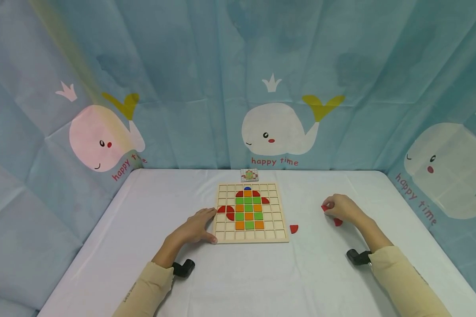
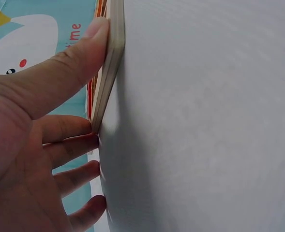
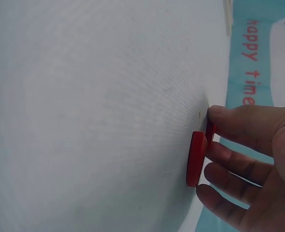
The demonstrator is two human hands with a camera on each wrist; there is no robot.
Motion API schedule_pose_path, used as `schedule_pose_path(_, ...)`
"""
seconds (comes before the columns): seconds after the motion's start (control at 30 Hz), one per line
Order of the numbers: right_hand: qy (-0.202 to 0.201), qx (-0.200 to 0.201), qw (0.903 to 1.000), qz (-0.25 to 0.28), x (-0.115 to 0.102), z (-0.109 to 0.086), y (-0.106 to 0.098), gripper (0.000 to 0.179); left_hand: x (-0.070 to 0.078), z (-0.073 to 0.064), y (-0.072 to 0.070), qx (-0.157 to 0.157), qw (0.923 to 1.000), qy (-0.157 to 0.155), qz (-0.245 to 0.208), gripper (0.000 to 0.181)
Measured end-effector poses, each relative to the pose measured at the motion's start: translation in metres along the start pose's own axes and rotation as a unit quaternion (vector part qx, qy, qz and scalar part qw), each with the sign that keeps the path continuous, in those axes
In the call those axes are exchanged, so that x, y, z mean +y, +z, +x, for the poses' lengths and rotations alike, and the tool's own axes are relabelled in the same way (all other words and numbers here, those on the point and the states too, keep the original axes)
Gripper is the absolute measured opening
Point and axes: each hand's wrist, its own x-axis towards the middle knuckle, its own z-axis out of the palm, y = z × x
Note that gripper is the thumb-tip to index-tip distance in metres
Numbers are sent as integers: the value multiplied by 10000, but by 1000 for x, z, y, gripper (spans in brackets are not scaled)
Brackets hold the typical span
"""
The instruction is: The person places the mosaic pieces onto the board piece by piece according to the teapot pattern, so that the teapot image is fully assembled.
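A square wooden grid board (image 1: pixel 277 220) lies on the white table, partly filled with green, orange and red pieces and a blue one. My left hand (image 1: pixel 200 226) rests at its left edge, fingers spread. The thumb (image 2: pixel 79 58) touches the board's side near the front corner. Out to the right, my right hand (image 1: pixel 343 208) pinches a red quarter-circle piece (image 1: pixel 324 208) between thumb and fingers, low at the tabletop. Another red quarter-circle piece (image 1: pixel 338 223) lies just under that hand, and shows beside the fingertips as a red block (image 3: pixel 196 159) in the right wrist view.
One more red quarter-circle piece (image 1: pixel 294 229) lies just right of the board. Behind the board sits a small picture card (image 1: pixel 249 175) with a coloured pattern. A blue curtain (image 1: pixel 190 132) with whales hangs along the table's far edge.
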Motion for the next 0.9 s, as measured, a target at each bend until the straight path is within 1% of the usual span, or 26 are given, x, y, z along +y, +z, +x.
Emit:
schedule_pose_path(0.2, 33, 36, 10000, -28, -1, -1, 0, 28, 1, -1, 0, -19, 10000, 11, -52, 99)
schedule_pose_path(0.47, 157, 58, 9999, 9, -2, 2, 2, 31, 1, -1, -1, 2, 10000, 51, 19, 99)
schedule_pose_path(0.67, -27, 197, 9998, -93, -8, 3, 1, 28, 2, -1, -2, -52, 10000, 15, 17, 99)
schedule_pose_path(0.9, -100, 258, 9995, -170, -22, 6, 2, 29, 2, 1, -3, -79, 10000, -19, 9, 99)
